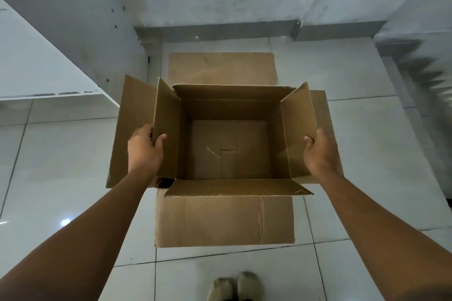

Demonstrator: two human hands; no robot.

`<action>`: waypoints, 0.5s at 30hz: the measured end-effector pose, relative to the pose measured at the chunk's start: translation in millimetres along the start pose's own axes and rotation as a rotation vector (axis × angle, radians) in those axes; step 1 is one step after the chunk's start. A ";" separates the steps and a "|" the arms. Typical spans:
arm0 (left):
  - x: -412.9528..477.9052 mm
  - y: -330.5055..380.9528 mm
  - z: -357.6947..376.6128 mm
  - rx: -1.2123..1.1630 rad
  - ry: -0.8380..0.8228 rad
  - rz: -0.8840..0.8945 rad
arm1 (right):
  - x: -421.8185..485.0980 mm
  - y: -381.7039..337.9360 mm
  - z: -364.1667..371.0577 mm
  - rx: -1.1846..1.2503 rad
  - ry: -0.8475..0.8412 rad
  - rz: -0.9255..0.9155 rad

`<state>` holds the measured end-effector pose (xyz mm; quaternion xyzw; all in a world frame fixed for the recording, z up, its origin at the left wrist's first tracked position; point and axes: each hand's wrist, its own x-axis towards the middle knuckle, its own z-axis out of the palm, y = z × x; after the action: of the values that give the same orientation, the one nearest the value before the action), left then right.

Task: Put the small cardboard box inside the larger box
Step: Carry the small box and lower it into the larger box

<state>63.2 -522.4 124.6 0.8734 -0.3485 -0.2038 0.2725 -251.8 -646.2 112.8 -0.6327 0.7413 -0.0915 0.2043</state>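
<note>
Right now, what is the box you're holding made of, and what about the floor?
The box looks like plain brown corrugated cardboard with a matte finish: its cut flap edges show a wavy layer, and the bottom has creases. The floor seems to be glossy pale tile, ceramic or similar: thin dark grout lines divide it into squares, and it reflects a bright spot of light.

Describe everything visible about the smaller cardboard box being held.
The smaller box is plain brown corrugated cardboard, open on top and empty, its bottom showing creases and a seam. All four flaps are spread outward. It sits level, directly over the larger box, whose flaps lie flat on the tiled floor; how deep it is seated cannot be told. The left hand grips the left flap and the right hand holds the right flap.
</note>
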 end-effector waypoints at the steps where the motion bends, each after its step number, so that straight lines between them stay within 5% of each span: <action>1: 3.3 -6.4 6.7 0.012 0.006 0.002 | 4.6 3.2 8.7 -0.004 0.002 -0.004; 15: 26.2 -67.8 53.2 0.187 0.053 0.000 | 24.2 19.7 96.5 -0.019 0.051 -0.028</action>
<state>85.6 -517.8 37.4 0.9002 -0.3585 -0.1471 0.1988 -231.9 -654.3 13.7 -0.6424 0.7382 -0.1034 0.1782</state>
